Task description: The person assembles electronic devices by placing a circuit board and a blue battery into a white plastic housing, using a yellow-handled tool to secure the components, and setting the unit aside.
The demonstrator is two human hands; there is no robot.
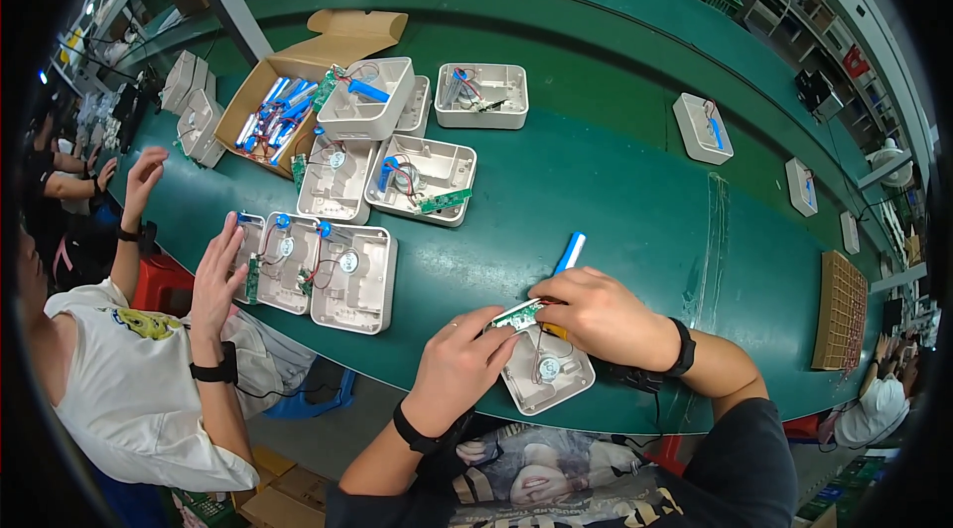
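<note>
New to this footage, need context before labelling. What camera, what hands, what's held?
No robot here: one picture, from a fisheye camera on a person's head looking down, so straight edges bend. The wearer's left hand holds a green circuit board by a white housing; the right hand is at the board's other end, its grip partly hidden. The green table bears more white housings and an open cardboard box of blue cylinders. A co-worker is at left.
</note>
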